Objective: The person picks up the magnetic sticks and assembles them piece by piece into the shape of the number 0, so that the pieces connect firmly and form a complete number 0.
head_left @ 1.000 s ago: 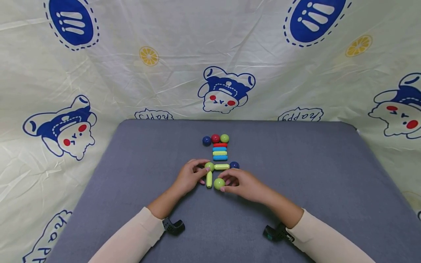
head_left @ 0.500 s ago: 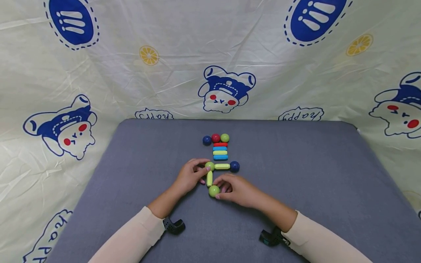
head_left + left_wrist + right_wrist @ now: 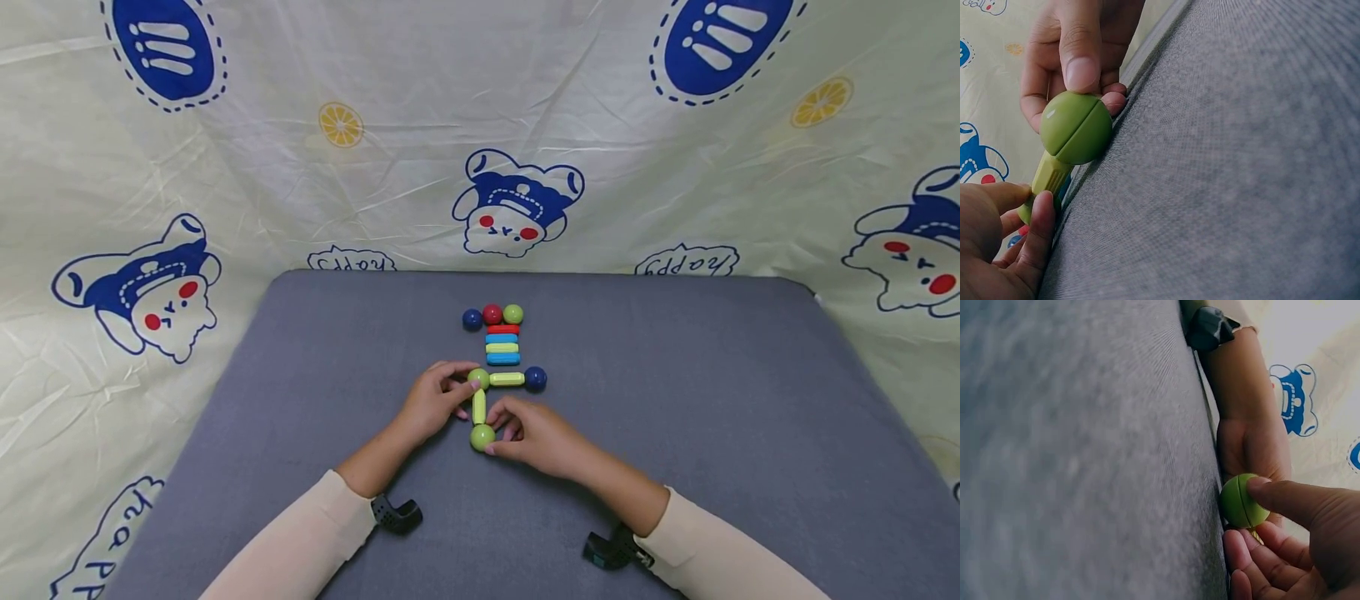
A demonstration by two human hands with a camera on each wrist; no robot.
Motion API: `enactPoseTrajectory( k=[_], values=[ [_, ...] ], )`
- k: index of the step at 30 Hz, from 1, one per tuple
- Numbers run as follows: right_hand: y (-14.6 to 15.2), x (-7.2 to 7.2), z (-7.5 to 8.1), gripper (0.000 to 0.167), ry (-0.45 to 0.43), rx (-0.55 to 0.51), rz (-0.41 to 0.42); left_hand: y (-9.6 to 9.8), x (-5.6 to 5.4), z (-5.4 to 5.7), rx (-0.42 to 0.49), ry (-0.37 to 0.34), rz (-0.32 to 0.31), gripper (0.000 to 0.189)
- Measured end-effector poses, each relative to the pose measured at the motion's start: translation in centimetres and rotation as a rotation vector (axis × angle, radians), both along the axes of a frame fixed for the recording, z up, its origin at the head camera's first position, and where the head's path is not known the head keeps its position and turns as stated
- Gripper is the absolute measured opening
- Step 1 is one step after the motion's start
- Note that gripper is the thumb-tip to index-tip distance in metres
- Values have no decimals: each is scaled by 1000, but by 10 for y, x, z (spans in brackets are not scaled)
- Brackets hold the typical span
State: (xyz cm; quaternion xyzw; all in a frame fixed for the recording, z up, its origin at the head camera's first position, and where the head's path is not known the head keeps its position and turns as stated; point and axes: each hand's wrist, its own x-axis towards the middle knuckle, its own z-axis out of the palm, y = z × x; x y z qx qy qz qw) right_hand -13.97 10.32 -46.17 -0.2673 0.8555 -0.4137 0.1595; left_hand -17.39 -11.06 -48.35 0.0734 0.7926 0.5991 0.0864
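Note:
In the head view my left hand (image 3: 431, 404) pinches a green ball (image 3: 478, 379) at the corner of an L-shaped piece. One light-green rod (image 3: 507, 379) runs right from that ball to a dark blue ball (image 3: 536, 378). Another light-green rod (image 3: 479, 407) points toward me and meets a second green ball (image 3: 482, 438). My right hand (image 3: 547, 437) holds this nearer ball between thumb and fingers. The left wrist view has the nearer ball (image 3: 1075, 128) against the rod's end (image 3: 1050, 175). Fingers largely cover the corner ball there.
Beyond the L lie stacked rods: red (image 3: 502, 329), blue (image 3: 502, 339), yellow-green (image 3: 502, 348) and another blue (image 3: 503, 359). Behind them sit a dark blue ball (image 3: 472, 319), a red ball (image 3: 492, 314) and a green ball (image 3: 513, 314). Grey cloth (image 3: 675, 375) covers the table.
My right hand has brought its green ball toward me and to the left, up against the near end of the rod. My left hand has stayed in place on the corner ball.

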Motion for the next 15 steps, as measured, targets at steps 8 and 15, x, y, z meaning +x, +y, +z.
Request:
enactPoseTrajectory(
  k=[8, 15],
  values=[
    [0, 3, -2, 28, -23, -17, -33, 0, 1, -1, 8, -5, -5, 34],
    [0, 3, -3, 28, -43, -31, -35, 0, 0, -2, -9, 8, -13, 34]
  ],
)
